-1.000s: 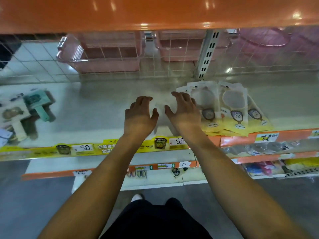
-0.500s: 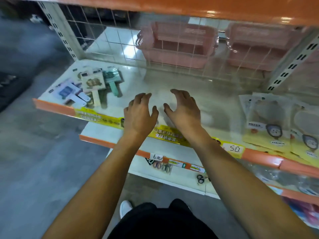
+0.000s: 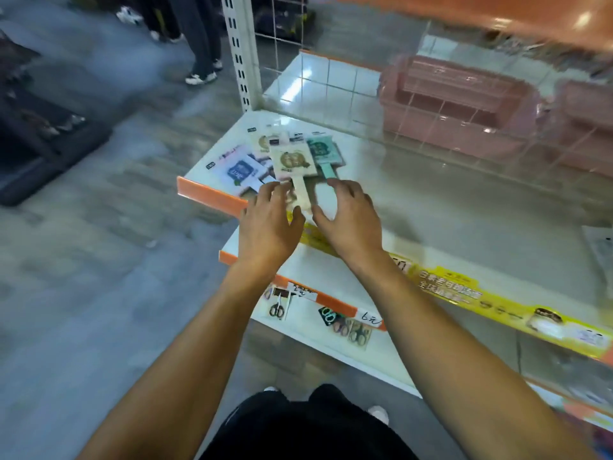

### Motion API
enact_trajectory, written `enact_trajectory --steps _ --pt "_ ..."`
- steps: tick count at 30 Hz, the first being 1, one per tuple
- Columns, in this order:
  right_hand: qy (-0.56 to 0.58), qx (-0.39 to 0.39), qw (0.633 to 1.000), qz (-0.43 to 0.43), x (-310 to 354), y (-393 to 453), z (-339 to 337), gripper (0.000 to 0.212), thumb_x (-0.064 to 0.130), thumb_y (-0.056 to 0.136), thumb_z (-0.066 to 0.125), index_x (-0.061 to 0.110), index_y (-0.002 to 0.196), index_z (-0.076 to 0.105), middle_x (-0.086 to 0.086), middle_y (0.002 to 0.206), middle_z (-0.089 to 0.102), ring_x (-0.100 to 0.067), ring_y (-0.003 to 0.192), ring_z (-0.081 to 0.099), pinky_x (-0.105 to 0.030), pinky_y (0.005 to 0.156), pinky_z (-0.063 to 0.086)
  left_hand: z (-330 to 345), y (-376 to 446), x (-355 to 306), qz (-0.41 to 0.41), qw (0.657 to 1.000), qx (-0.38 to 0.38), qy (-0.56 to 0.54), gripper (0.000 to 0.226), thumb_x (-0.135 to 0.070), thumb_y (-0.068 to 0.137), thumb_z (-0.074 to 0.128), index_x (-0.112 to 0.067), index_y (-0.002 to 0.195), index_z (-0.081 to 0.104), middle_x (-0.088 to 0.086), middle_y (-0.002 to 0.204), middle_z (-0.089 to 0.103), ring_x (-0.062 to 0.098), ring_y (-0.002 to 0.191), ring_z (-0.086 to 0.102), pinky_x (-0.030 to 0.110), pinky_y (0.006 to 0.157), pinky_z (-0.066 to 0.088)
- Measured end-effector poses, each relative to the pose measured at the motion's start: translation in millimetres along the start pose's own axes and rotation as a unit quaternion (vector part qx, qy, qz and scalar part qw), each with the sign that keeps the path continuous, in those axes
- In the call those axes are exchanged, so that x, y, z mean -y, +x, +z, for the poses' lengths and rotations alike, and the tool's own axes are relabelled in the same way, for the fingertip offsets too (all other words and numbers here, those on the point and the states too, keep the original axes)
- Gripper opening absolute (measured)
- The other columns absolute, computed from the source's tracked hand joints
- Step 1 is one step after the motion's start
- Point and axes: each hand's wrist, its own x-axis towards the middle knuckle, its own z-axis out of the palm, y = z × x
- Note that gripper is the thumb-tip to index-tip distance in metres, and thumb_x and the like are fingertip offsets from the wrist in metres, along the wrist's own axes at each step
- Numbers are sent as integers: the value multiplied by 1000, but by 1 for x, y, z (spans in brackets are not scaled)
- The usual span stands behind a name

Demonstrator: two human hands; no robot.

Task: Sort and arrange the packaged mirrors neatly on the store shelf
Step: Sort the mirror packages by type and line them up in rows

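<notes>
Both hands spread loosely over mirror packs on white shelf, grey floor beside

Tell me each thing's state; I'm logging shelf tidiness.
Cream mirror pack: flat on top of the pile, handle toward the hands.
Teal mirror pack: flat, partly covered.
Blue mirror pack: flat, askew.
Left hand: open.
Right hand: open.
Pink baskets: upright behind the grid.

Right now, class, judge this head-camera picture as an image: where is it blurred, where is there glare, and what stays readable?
Head view: motion blur smears the floor and pink baskets; glare spots the orange upper shelf; wide-angle bending curves the yellow price strip; the cream mirror pack between the left hand and right hand stays recognisable, its print unreadable.
</notes>
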Motion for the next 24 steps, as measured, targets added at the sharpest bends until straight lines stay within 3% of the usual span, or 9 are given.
enact_trajectory --steps 15,24 --pt "-29 38 998 -43 34 54 50 58 46 87 61 23 139 47 -6 143 39 -33 127 38 -45 99 44 -14 26 45 -72 997 -29 15 43 -31 90 52 -17 131 52 3 135 52 28 118 53 42 93 40" --pt "-34 37 998 -31 27 75 59 54 44 86 63 22 134 51 -9 144 38 -37 125 39 -45 99 43 -8 53 52 -61 998 -29 16 43 -29 90 54 -14 130 52 7 135 53 31 116 54 45 93 46"
